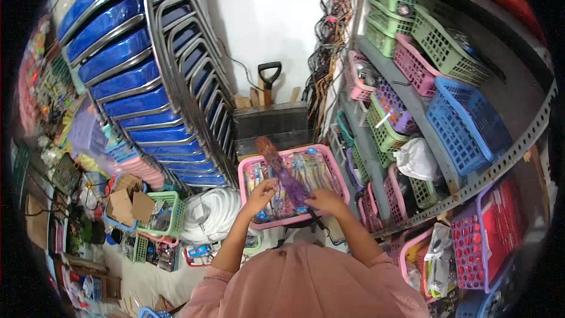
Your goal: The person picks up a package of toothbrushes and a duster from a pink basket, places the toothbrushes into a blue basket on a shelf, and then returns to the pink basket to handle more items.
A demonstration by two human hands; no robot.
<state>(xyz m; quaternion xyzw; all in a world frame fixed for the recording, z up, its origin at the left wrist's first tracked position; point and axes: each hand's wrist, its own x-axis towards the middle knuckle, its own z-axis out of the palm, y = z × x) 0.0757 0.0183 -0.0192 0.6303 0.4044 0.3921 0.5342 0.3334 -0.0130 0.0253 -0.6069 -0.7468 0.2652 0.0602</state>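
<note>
A pink basket holds many colourful packaged items, some of them long and thin. Across its middle lies a long purple and reddish-brown feathery bundle with a dark handle-like end at the lower right. My left hand is over the basket's left part, fingers curled together; what they hold, if anything, is too small to name. My right hand is at the basket's right front, its fingers closed on the lower end of the purple bundle.
Stacked blue chairs rise at the left. A coil of white hose lies left of the basket. Shelves with plastic baskets stand at the right. Behind is a black-handled tool by the wall.
</note>
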